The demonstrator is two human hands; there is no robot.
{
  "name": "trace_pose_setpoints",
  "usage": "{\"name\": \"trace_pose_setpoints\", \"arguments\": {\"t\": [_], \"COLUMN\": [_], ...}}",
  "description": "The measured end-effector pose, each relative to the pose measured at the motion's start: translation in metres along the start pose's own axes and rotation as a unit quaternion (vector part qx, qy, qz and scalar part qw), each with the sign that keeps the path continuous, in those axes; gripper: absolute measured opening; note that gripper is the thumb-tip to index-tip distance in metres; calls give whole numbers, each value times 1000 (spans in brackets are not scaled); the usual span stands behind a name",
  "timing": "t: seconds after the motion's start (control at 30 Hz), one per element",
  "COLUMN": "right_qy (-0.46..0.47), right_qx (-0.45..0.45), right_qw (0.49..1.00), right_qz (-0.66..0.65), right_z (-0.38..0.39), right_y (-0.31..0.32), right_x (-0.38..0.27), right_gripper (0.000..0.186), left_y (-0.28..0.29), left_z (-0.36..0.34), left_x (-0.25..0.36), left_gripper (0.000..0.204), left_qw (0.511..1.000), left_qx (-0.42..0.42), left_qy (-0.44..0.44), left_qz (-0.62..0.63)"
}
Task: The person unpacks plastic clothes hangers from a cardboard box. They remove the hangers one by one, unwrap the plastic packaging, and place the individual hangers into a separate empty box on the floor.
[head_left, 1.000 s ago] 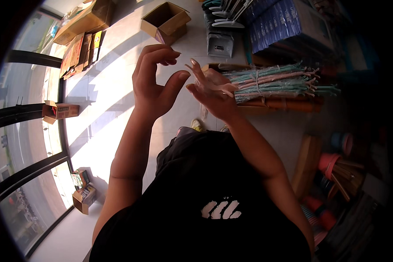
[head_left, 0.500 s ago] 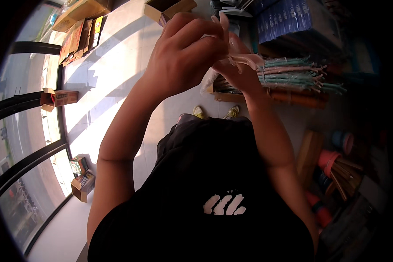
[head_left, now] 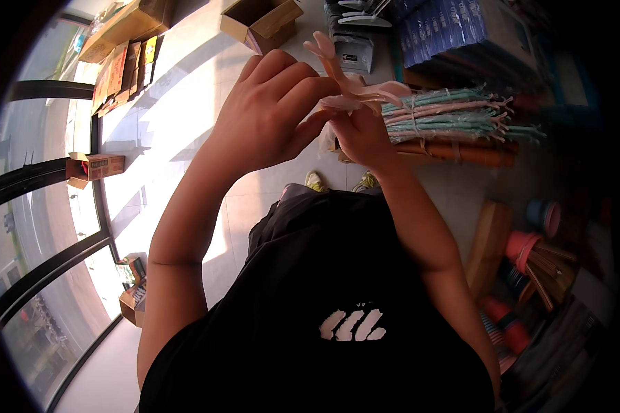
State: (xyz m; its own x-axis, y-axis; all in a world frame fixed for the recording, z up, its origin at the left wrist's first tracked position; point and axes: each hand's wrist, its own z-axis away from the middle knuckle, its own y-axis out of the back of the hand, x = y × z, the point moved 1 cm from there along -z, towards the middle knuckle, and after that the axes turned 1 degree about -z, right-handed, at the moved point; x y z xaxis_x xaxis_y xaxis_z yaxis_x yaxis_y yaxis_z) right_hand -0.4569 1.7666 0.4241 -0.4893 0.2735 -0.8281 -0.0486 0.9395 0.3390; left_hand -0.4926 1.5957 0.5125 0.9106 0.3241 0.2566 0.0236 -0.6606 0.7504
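Note:
A pale pink plastic piece with forked, curved prongs (head_left: pixel 355 88) is held up in front of me; its lower part is hidden by my hands. My right hand (head_left: pixel 362 136) is closed round its base from below. From the left, my left hand (head_left: pixel 265 113) has thumb and index finger brought together at the piece's near side, with the other fingers curled. Beyond the right hand lies a bundle of pink and teal poles (head_left: pixel 448 113) in clear wrap, some with similar forked ends.
An open cardboard box (head_left: pixel 262 24) stands on the floor ahead, near white hangers (head_left: pixel 365 19) and a grey dustpan-like item (head_left: pixel 355 54). Blue packaged goods (head_left: pixel 437 34) are stacked at the far right. Flattened cartons (head_left: pixel 117 76) lean by the windows at left. Pink tubs (head_left: pixel 523 248) lie right.
Both hands have come lower and nearer, the left also shifting left. The pink prongs, partly covered before, now show more fully above the right hand.

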Motion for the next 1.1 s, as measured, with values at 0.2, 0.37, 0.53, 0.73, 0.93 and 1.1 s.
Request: {"name": "trace_pose_setpoints", "arguments": {"t": [0.2,0.37,0.53,0.73,0.93,1.1], "right_qy": [-16,-4,42,58,116,43], "right_qx": [13,6,48,119,189,187], "right_qw": [998,989,961,943,877,923], "right_qz": [64,148,269,305,427,334], "right_z": [-1,-5,-10,-8,-10,0], "right_y": [-14,-12,-2,-1,-6,-11], "right_x": [-6,-31,-47,-56,-50,-53], "right_gripper": [59,63,59,55,52,61], "left_y": [3,-15,-26,-23,-31,-38], "left_z": [-5,10,16,18,12,12], "left_x": [29,45,54,65,75,82], "left_gripper": [22,22,26,26,32,33], "left_qw": [999,993,981,982,976,974], "left_qx": [-7,38,117,129,103,122], "left_qy": [33,34,50,58,74,100], "left_qz": [-8,-107,-144,-126,-179,-164]}}
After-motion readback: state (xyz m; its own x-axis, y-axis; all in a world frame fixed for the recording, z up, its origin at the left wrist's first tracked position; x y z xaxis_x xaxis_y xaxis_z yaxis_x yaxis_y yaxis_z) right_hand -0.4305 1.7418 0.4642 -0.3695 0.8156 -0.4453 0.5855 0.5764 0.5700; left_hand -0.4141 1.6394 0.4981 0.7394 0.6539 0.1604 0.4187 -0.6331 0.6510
